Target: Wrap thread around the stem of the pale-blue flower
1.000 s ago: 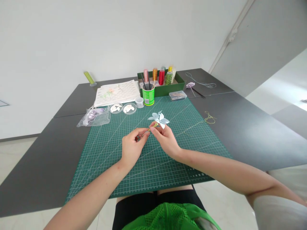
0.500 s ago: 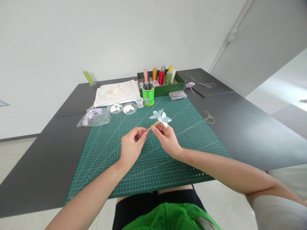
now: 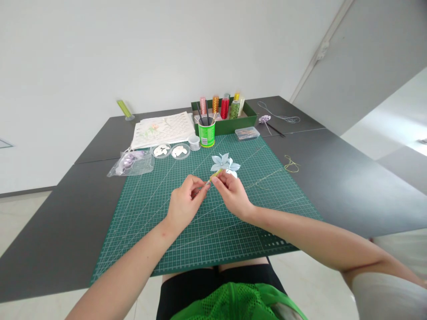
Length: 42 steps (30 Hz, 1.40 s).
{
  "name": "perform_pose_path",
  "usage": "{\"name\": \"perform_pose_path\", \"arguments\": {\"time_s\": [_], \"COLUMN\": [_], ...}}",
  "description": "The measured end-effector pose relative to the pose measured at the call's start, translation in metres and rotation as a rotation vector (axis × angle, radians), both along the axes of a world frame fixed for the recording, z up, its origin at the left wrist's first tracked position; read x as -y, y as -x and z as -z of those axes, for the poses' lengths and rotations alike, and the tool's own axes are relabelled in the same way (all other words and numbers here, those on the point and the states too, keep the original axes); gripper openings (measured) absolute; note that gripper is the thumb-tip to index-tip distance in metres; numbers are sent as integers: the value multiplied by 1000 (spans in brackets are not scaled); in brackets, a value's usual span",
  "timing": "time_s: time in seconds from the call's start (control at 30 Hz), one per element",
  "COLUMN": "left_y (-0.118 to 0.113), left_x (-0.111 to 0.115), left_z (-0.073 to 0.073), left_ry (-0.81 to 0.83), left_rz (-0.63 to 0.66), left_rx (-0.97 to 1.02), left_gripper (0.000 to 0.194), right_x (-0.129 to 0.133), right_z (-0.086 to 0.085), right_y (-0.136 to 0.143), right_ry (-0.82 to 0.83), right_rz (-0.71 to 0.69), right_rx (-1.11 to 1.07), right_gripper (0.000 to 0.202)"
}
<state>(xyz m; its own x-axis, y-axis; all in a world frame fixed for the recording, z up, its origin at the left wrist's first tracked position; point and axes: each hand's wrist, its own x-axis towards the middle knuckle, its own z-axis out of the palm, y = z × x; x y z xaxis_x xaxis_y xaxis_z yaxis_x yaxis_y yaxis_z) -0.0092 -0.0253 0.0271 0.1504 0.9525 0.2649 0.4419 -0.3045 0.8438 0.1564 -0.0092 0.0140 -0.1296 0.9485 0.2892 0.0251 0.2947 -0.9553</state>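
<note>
Above the middle of the green cutting mat (image 3: 160, 240), both hands pinch one pale blue artificial flower (image 3: 220, 162) by its yellow-green wrapped stem (image 3: 216, 174). My left hand (image 3: 186, 200) is closed on the lower end of the stem, thumb against fingertips. My right hand (image 3: 231, 191) grips the stem just below the petals, and its fingers cover part of the blossom. A thin yellow-green thread (image 3: 270, 177) runs across the mat from near my right hand to a loose tangle on the table.
Behind the hands stand a green can (image 3: 207, 134) with sticks, a box (image 3: 248, 121) of thread spools, and a clear case (image 3: 247, 133). Left of them are dishes (image 3: 180, 151) of white pieces, paper sheets (image 3: 163, 129), and a plastic bag (image 3: 131, 162). A purple flower (image 3: 264, 118) lies at the back right.
The flower has turned slightly, so its petals face me more. Both hands keep their pinch on the stem, and my left hand has shifted a little to the right.
</note>
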Motion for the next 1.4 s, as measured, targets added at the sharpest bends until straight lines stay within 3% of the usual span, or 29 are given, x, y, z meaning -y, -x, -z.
{"name": "perform_pose_path", "arguments": {"time_s": [0.13,0.23,0.63,0.97,1.1,1.23,1.4], "left_y": [2,2,3,1,4,9,12], "left_x": [-8,-11,-8,-7,-10,-13,-15], "left_z": [-4,-5,-9,-7,-5,-4,-7], "left_ry": [383,493,415,319,301,270,245], "left_rz": [212,282,278,255,199,136,101], "left_rx": [355,402,309,243,290,313,269], "left_gripper": [52,53,46,41,40,38,37], "right_x": [-1,-2,0,-6,-9,-10,-9], "right_z": [-2,-2,-6,-5,-5,-5,-7], "right_y": [-1,-3,-5,-8,-14,-20,-28], "right_ry": [37,75,27,81,-24,-282,-553], "right_rz": [-74,-112,-150,-159,-114,-50,-47], "right_rx": [-26,-60,-73,-88,64,309,543], "right_gripper": [38,41,37,33,27,19,29]}}
